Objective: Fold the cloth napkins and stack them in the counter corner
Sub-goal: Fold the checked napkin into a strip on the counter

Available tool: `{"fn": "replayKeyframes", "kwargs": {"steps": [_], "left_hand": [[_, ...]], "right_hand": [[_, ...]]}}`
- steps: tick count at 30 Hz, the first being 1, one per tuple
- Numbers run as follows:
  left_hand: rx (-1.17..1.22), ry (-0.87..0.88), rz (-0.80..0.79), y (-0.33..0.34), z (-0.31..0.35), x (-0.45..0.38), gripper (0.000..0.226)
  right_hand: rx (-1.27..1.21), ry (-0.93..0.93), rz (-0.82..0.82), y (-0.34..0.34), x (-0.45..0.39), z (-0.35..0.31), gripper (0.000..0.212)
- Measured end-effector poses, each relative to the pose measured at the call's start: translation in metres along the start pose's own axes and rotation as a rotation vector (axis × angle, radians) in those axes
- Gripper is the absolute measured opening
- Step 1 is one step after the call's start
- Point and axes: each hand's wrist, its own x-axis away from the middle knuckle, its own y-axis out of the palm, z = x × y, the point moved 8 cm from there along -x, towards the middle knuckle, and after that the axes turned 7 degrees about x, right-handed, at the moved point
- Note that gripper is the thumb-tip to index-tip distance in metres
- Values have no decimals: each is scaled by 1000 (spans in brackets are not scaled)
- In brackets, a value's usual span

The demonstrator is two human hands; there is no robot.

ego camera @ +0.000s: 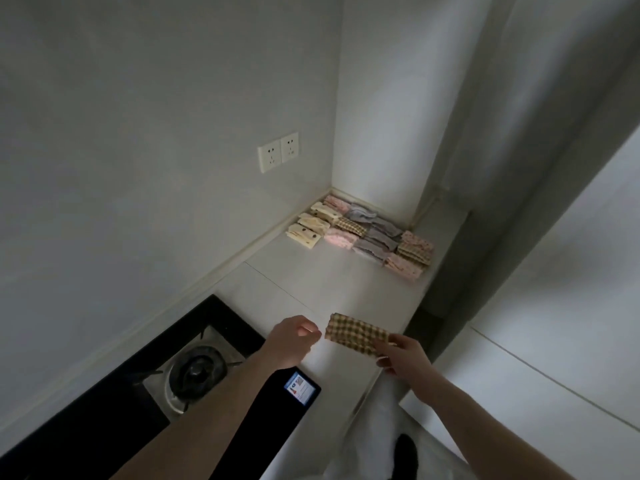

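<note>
Grey walls (156, 81) meet at a corner behind the white bench (311, 282), w/ a pale upstand strip along the wall foot. Black gas hob (114, 393) set into bench at lower left, one burner (195, 372) w/ metal ring visible. Small device w/ lit blue screen (302, 388) at hob's near right corner, just under the left forearm. Double wall socket (278, 152) on left wall above bench. Grey pillar/door frame runs down the right side past the bench end.

Folded napkins (363, 232) already laid in the bench corner in rows, touching each other: cream ones w/ dark dots on the left, pink floral, grey, and brown check ones to the right; at the right end they lie stacked on one another. Nothing between hands and that group, bare bench only.

Checked napkin (356, 334), brown/cream, folded to a narrow strip, held just above bench near the front edge, well apart from the corner group. Right hand (403, 355) pinches its right end, fingers curled round the cloth. Left hand (292, 337) just beside the strip's left end, not touching, fingers loosely curled, holds nothing.
</note>
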Motion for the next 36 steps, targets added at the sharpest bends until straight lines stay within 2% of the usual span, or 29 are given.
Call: {"fn": "replayKeyframes", "kwargs": {"steps": [3,11,13,17,23,26,31,33,36], "left_hand": [[-2,-9,51,-27,-9,-9,21],[7,-148,291,-73,-44,-1,12],[6,-163,311,-73,-49,0,10],[-32,-200,380,-74,-53,-5,8],[15,-286,429,-55,-36,-35,17],[42,-296,460,-45,-25,-50,20],[101,-321,555,-35,-14,-63,17],[126,-321,587,-34,-9,-66,18],[150,-321,643,-35,1,-65,18]], "right_hand": [[-26,28,-9,6,-30,-10,18],[88,81,-87,30,-109,-39,12],[146,81,-102,36,-131,-48,11],[93,148,-96,41,-176,-52,10],[211,180,-133,37,-252,-62,23],[247,192,-153,33,-283,-60,9],[261,230,-187,29,-321,-59,10],[288,236,-198,31,-336,-64,17],[415,217,-265,40,-359,-70,16]]}}
